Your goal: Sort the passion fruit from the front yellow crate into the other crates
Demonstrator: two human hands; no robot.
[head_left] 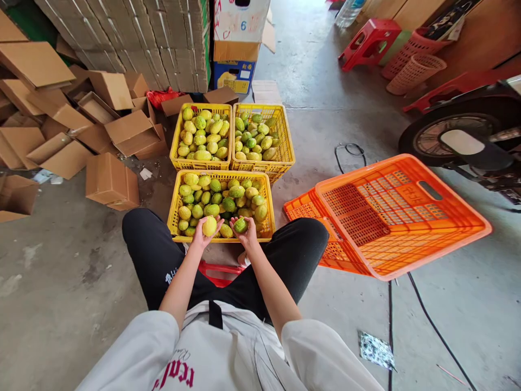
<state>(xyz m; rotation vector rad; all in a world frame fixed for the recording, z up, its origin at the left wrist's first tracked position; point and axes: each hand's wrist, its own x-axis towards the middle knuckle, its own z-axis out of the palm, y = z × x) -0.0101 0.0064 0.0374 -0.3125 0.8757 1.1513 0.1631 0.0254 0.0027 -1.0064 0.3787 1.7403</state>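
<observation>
My left hand point(199, 237) is curled around a smooth yellow oval fruit point(209, 226). In my right hand point(249, 235) lies a green oval fruit point(241, 225) with the fingers around it. Both hands are held close together, palms up, over the near edge of a yellow crate point(174, 209). Many yellow and green fruits point(211, 210) fill that crate. I cannot tell their exact kind.
Behind stand two more yellow crates of fruit, the left crate point(175, 145) and the right crate point(290, 142). An orange crate point(439, 241) lies tilted at right. Cardboard boxes point(112, 182) are piled at left. A motorcycle wheel point(443, 136) and cables point(431, 315) are at right.
</observation>
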